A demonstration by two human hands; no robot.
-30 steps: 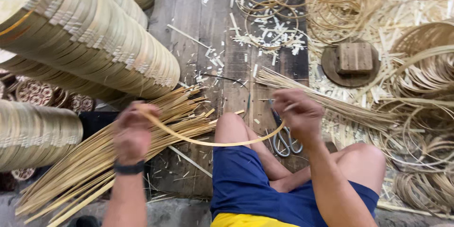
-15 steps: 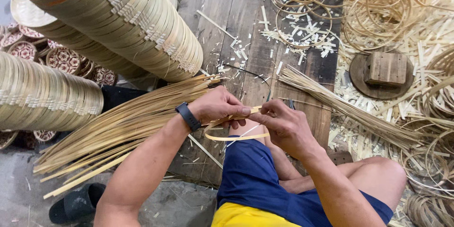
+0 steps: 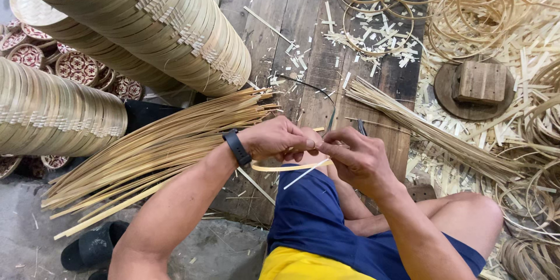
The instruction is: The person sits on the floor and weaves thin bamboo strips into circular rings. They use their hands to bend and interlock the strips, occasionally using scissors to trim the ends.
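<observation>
Both hands meet above the lap, over the blue shorts (image 3: pixel 315 216). The left hand (image 3: pixel 274 139) is clenched around one end of a thin bamboo strip (image 3: pixel 286 167), and the right hand (image 3: pixel 356 157) pinches the other end between its fingertips. The strip sags in a shallow curve between the two hands, with a loose pale end pointing down toward the shorts. Judged from this shape, the strip is only partly bent: its ends overlap at the hands but no closed ring shows yet. Finished hoops (image 3: pixel 373 17) lie on the wooden floor (image 3: pixel 303 41) ahead. A bundle of straight strips (image 3: pixel 151 151) rests near the left forearm, a second bundle (image 3: pixel 431 131) lies to the right, and stacks of round rims (image 3: pixel 146 17) stand behind
</observation>
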